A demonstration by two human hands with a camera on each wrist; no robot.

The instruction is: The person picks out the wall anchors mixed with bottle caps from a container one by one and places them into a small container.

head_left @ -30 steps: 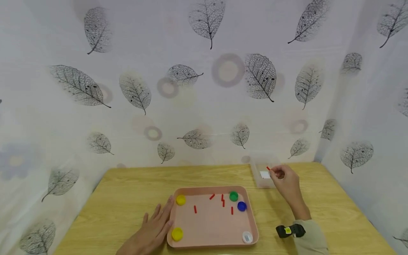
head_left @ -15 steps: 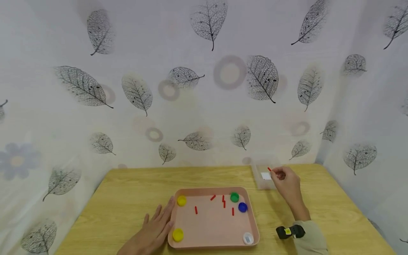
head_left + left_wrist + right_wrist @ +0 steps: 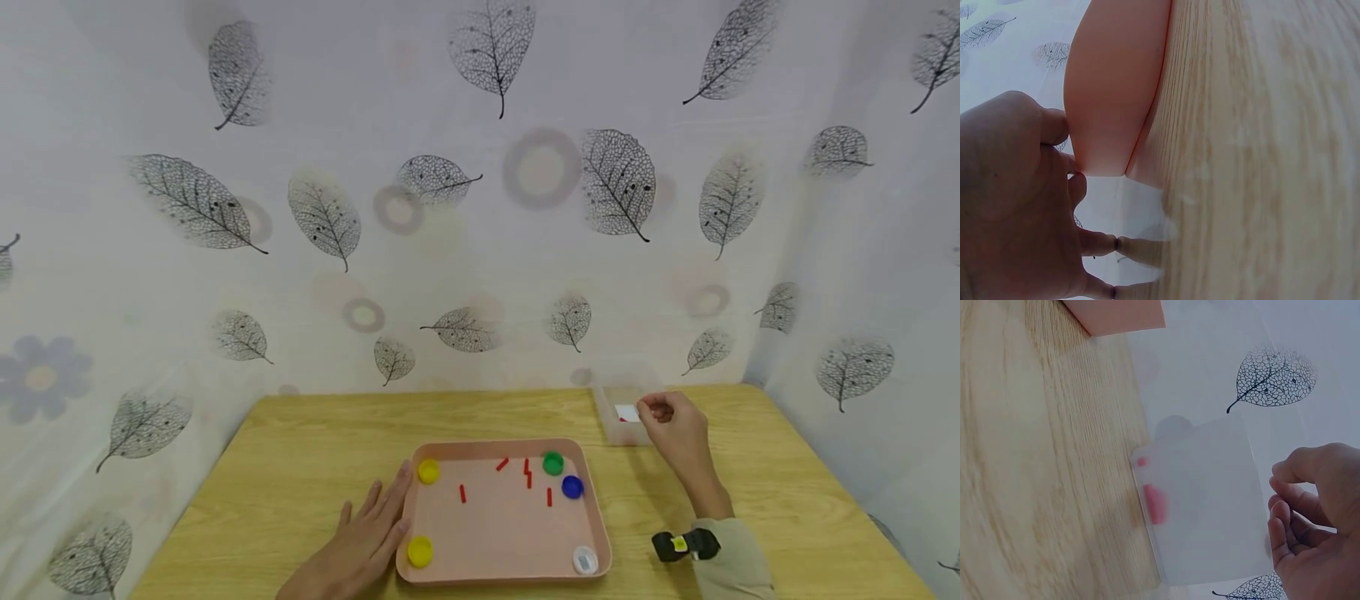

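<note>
My left hand (image 3: pixel 358 540) lies on the table with straight fingers against the left side of a pink tray (image 3: pixel 480 571). Several short red sticks (image 3: pixel 462 494) are scattered in that tray. Over the near right part of a clear plastic box (image 3: pixel 609 427) hovers my right hand (image 3: pixel 681 437). Its fingers are curled, thumb and index tips close together, and nothing shows between them. Through the box wall in the right wrist view, blurred red pieces (image 3: pixel 1155 504) appear at the bottom. A white label or paper (image 3: pixel 627 412) is visible in the box.
Around the tray's corners sit two yellow caps (image 3: pixel 428 472), a green cap (image 3: pixel 552 463), a blue cap (image 3: pixel 572 487) and a white cap (image 3: pixel 585 560). The wooden table (image 3: pixel 337 425) ends at a leaf-patterned curtain (image 3: pixel 480 250).
The red stick pinched in my right fingers has been let go; a bit of red now shows in the box. My right hand stays about where it was, and the left has not moved.
</note>
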